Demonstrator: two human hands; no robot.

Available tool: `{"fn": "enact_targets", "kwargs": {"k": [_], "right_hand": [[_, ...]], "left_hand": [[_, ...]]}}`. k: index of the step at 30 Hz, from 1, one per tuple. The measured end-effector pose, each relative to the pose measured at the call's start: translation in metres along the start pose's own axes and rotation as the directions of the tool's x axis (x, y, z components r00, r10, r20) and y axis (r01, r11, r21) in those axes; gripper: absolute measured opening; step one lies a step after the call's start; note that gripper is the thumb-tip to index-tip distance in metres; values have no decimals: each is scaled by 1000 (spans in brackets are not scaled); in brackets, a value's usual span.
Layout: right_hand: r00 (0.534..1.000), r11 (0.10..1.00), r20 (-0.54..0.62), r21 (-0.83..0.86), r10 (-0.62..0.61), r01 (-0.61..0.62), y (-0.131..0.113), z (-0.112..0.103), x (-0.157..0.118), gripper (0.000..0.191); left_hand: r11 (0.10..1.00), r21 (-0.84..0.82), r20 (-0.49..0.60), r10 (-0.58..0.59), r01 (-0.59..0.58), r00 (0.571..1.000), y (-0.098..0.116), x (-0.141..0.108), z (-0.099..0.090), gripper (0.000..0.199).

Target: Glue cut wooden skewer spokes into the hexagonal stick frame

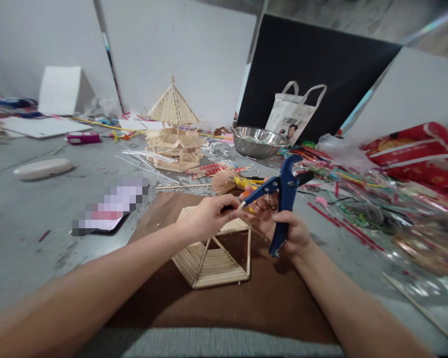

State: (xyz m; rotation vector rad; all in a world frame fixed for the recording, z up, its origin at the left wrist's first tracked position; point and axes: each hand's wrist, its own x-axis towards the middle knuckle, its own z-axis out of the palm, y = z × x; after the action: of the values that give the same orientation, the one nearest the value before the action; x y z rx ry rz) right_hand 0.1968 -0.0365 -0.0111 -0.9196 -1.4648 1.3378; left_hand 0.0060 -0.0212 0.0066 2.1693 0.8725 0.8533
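The left hand (pixel 208 217) pinches a slim pale stick (pixel 242 204); the right hand (pixel 295 232) grips riveted blue cutters (pixel 286 191) over a slatted wooden frame (pixel 219 264).

Forearms (pixel 130 274), left hand (pixel 204 219) bare; right hand (pixel 295 234) seemingly too

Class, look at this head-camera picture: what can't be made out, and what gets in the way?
- Stick-panelled frame, head view: its far part is partly hidden behind the left grip.
- Phone, head view: pixelation covers its screen.
- Tote bag, head view: its lettering is too small and blurred.
- Metal bowl, head view: its near wall hides most contents.
- Red bag, head view: cut off by the right edge.
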Motion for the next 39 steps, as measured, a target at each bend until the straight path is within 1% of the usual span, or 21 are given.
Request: {"fn": "enact_targets", "kwargs": {"k": [3, 6, 8, 10, 12, 13, 14, 15, 16, 18, 19, 21, 24, 27, 31, 35, 39], "right_hand": [[999, 999, 43, 37, 12, -13, -2, 1, -4, 41], [1000, 999, 20, 32, 1, -2, -6, 3, -6, 37], [999, 999, -37, -37, -27, 26, -10, 2, -6, 34], [989, 989, -126, -135, -78, 61, -15, -1, -5, 32], [958, 954, -246, -291, -148, 73, -20, -5, -5, 29], [931, 912, -306, -406, -198, 61, -21, -8, -5, 28], [904, 843, -341, -536, -259, 39, -22, -10, -5, 26], [887, 748, -336, -663, -318, 17, -22, -13, -4, 25], [884, 638, -295, -770, -364, 6, -20, -15, -4, 24], [911, 439, -156, -898, -382, 30, -14, -18, -2, 29], [928, 368, -91, -928, -361, 52, -11, -18, -1, 35], [952, 270, -15, -960, -304, 72, -4, -19, 1, 46], [968, 178, 27, -981, -249, 73, 2, -19, 2, 53], [975, 144, 60, -985, -213, 92, 2, -15, 2, 55], [981, 159, 94, -980, -172, 122, -2, -9, 1, 55], [977, 171, 104, -976, -184, 136, -2, -6, 2, 52], [975, 161, 98, -978, -199, 131, 0, -7, 2, 50]], "left_hand": [[999, -22, 63, 37, -36, 997, 4, -2, 2, 19], [998, -21, 78, 53, -52, 996, 4, -3, 3, 18], [999, -40, 56, 8, -6, 998, 1, -2, 3, 18], [991, -100, 34, -84, 87, 996, -2, -1, 1, 18], [977, -158, 29, -140, 143, 990, -6, 0, -2, 18], [976, -167, 22, -135, 137, 991, -8, 1, -4, 18], [978, -169, 11, -119, 120, 993, -10, 1, -5, 18], [982, -164, -10, -101, 98, 995, -12, 2, -6, 18], [984, -161, -34, -85, 78, 996, -14, 2, -6, 18], [985, -163, -85, -73, 58, 994, -17, 2, -6, 18], [984, -165, -104, -76, 59, 992, -17, 1, -6, 18], [983, -170, -119, -88, 68, 989, -18, 1, -5, 19], [983, -173, -108, -79, 60, 991, -19, 1, -5, 17], [986, -160, -86, -65, 51, 994, -18, 1, -6, 15], [988, -147, -63, -67, 57, 996, -18, 1, -5, 18], [991, -126, -61, -55, 47, 997, -19, 1, -3, 18], [995, -98, -67, -33, 26, 997, -18, 1, -2, 16]]}}
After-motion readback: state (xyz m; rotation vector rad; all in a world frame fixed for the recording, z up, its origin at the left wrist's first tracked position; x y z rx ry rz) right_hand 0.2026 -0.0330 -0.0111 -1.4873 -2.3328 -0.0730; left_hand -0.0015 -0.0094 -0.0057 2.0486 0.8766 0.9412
